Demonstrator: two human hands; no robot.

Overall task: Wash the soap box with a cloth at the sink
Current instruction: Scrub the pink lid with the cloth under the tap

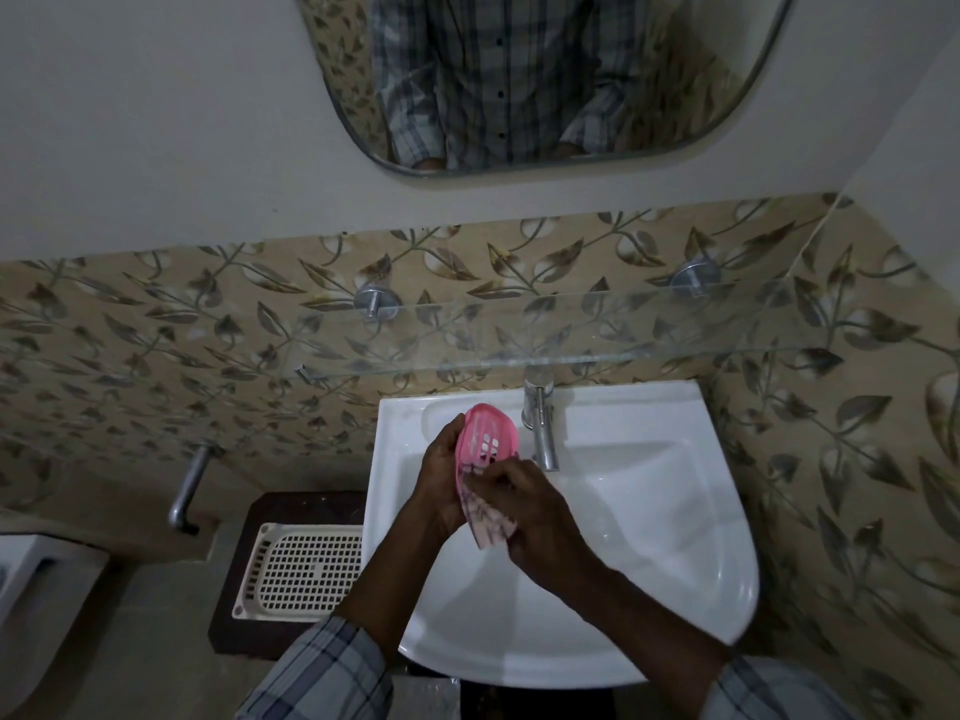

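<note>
Above the sink (pixel 649 537), the pink soap box (pixel 488 439) is clasped in the left hand (pixel 441 475); the cloth (pixel 488 522), clutched in the right hand (pixel 535 517), is pressed against it, both grips closed.

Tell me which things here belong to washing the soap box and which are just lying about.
In the job: soap box, held in left hand; cloth, gripped by right hand; sink; tap.
Just there: mirror; glass shelf; white perforated tray beside the sink.

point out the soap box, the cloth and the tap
soap box (pixel 485 438), head view, on its slotted pink base
cloth (pixel 491 527), head view, on its patterned lower fold
tap (pixel 539 418), head view, on the middle of the metal spout
</note>
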